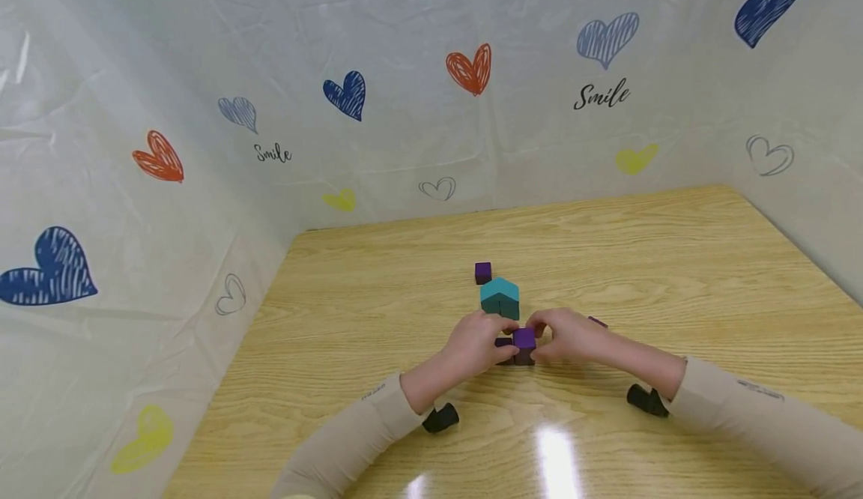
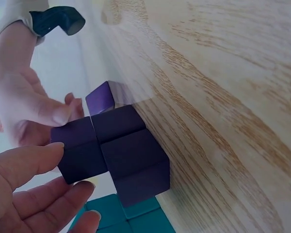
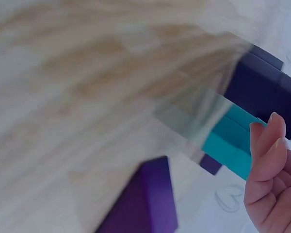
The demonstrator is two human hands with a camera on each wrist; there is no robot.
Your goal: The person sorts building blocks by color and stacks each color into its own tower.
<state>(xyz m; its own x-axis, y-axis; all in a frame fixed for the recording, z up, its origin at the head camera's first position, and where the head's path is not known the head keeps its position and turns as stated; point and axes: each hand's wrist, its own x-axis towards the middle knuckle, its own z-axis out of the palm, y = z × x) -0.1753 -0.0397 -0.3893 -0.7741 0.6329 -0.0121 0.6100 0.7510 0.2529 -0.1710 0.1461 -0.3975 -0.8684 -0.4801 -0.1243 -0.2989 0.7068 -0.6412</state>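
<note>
Purple cubes stand stacked at the table's middle. My left hand (image 1: pixel 472 342) holds the upper purple cube (image 1: pixel 524 337) from the left, its thumb and a fingertip at opposite faces. From the right, my right hand (image 1: pixel 562 334) has thumb and fingers curled at the same cube. Below it sits a lower purple cube (image 2: pixel 119 121), and beside that a darker-looking purple cube (image 2: pixel 138 167) rests on the table. Just behind the stack are teal blocks (image 1: pixel 500 291) with an angled top. The right wrist view shows the right hand's curled fingers (image 3: pixel 271 145) close to the stack.
Farther back stands a lone purple cube (image 1: pixel 483 273). Another purple block (image 3: pixel 157 194) lies to the right, mostly hidden behind the right wrist in the head view. The wooden table (image 1: pixel 377 274) meets a white sheet (image 1: pixel 404 147) printed with hearts.
</note>
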